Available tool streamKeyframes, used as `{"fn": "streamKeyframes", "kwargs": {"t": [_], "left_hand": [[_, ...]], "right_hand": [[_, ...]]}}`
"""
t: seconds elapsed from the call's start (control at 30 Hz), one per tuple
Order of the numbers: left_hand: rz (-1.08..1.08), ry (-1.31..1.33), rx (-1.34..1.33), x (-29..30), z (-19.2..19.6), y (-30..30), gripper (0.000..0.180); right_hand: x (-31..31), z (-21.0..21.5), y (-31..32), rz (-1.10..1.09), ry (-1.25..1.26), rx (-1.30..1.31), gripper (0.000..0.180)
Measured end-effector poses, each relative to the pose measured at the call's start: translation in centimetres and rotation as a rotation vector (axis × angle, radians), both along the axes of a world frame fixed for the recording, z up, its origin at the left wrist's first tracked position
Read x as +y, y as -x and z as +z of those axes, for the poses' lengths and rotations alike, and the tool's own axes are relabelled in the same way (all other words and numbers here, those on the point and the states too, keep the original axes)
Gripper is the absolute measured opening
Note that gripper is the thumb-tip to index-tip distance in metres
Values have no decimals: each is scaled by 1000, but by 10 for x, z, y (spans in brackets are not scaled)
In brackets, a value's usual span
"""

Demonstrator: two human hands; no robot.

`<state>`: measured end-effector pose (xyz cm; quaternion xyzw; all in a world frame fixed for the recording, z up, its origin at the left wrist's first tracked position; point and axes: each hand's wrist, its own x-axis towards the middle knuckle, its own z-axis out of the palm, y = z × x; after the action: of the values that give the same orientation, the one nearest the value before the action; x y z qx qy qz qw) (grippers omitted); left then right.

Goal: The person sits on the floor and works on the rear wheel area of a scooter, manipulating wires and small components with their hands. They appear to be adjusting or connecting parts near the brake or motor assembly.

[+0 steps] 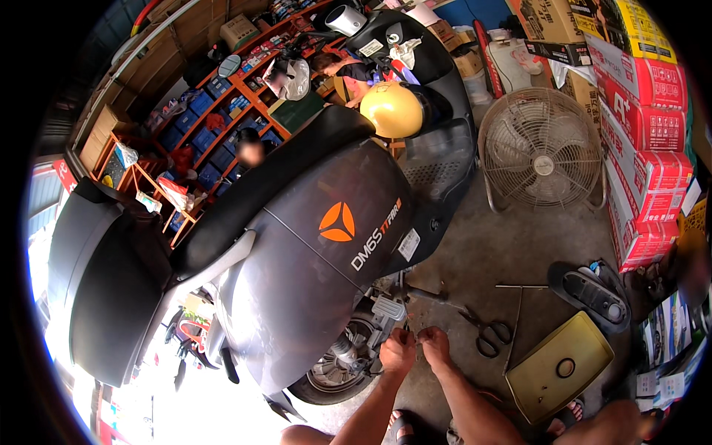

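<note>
My left hand (398,351) is closed, its thumb and fingers pinched together beside the rear wheel (331,365) of a grey electric scooter (297,245). Close to its right, my right hand (433,345) is pinched in the same way, with a small gap between the two. Thin wire-like strands show near the fingertips, just below a finned grey metal part (389,308), but what the fingers hold is too small to make out. On the floor right of my hands lie black-handled scissors (491,340) and a T-handle wrench (519,311).
A shallow yellow tray (534,404) holds a black ring (565,368). Beyond it lie dark slippers (593,297). A floor fan (541,152) stands near stacked red-and-white boxes (645,185). A yellow helmet (391,110) rests on the scooter. People are near the shelves (222,89) behind.
</note>
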<state>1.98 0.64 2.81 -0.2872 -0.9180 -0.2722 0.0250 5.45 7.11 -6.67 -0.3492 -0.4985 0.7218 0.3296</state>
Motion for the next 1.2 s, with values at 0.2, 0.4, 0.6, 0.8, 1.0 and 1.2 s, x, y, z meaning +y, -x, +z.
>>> {"fn": "streamKeyframes", "kwargs": {"t": [0.2,0.4,0.6,0.8,1.0,1.2], "left_hand": [[14,38,-12,-5,-8,9,25],[-15,12,-32,-2,-9,11,24],[-26,-62,-119,-5,-8,11,18],[-59,-57,-118,-3,-2,6,17],[-51,-30,-113,-1,6,2,18],[-42,-58,-92,-2,6,0,16]], "right_hand": [[-2,-3,3,-15,-15,16,10],[7,-13,5,-12,-130,-60,12],[6,0,-1,-16,-78,20,21],[10,3,-2,56,4,109,16],[11,5,5,113,32,128,17],[11,6,11,149,-64,39,19]]}}
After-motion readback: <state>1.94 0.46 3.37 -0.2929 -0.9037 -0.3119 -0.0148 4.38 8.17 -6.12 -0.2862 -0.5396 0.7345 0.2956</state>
